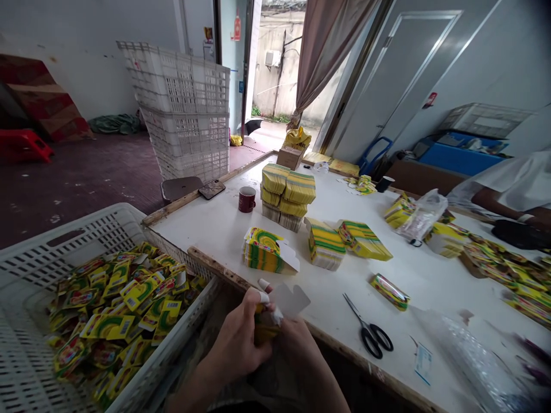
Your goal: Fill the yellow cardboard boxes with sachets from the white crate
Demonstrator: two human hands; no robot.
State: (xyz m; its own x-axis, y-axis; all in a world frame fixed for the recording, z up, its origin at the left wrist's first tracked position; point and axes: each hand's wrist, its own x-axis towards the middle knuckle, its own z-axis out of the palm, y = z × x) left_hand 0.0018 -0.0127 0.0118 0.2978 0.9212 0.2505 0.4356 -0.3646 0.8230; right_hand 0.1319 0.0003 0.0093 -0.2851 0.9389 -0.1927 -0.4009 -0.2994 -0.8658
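Note:
My left hand [241, 332] and my right hand [297, 344] meet at the table's front edge, both closed around one small yellow carton [263, 330]. The carton's pale flap [293, 300] sticks out to the right above my right hand. White coverings wrap some of the fingertips. Most of the carton is hidden by my fingers. Just beyond, a stack of flat yellow-green cartons [269, 252] lies on the white table [206, 229]. Farther right are more carton stacks [325, 244], a shrink-wrapped bundle [390, 291] and black-handled scissors [370, 332].
At left, a white plastic basket [26, 287] holds many yellow packets [116, 321]. Taller carton piles [288, 192], a dark red mug [247, 199] and a phone [212, 189] stand farther back. Clear plastic wrap [473, 355] lies at right. Another person's arm [499, 201] rests across the table.

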